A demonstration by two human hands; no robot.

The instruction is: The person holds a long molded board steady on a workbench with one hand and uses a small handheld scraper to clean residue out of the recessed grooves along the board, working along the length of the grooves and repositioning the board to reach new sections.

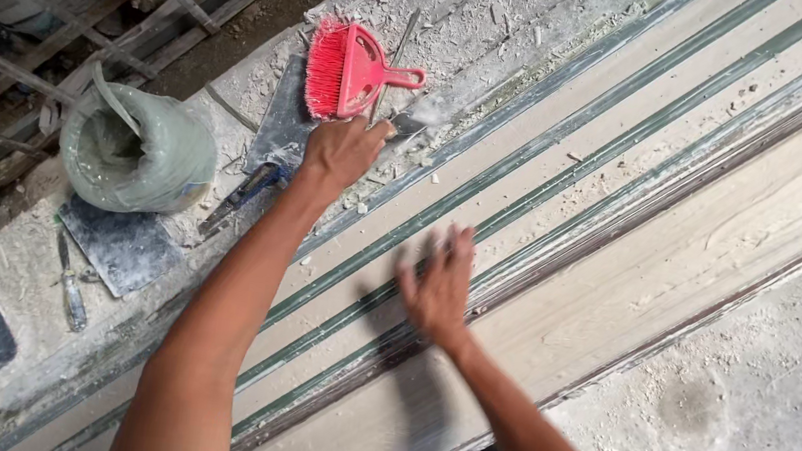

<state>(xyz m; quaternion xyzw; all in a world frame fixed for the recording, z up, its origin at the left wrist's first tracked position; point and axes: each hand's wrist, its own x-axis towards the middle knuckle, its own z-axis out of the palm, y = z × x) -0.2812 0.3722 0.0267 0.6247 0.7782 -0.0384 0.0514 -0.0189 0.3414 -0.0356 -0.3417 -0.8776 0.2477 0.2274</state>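
1. Both my forearms fill the near edge of the view, reaching out over a long pale beam (679,257) that runs slantwise across the floor.
2. My right hand (436,285) hovers open and blurred with motion, fingers spread, above the green stripes (524,204) on the beam; it holds nothing.
3. My left hand (344,149) lies farther out at the beam's far edge, closed around a small tool whose dull blade (410,126) pokes out past my thumb. What kind of tool it is, I cannot tell.
4. To do this well, I judge I should keep the blade low and flat against the surface and let the open hand brush the crumbs aside in light passes.
5. Just beyond my left hand lies a red hand brush (348,68), bristles toward the far left, on dusty rubble.
6. Farther left stands a grey-green sack (142,156) with its top rolled open, a flat trowel (270,140) beside it, and a screwdriver (72,284) lying near the left edge.
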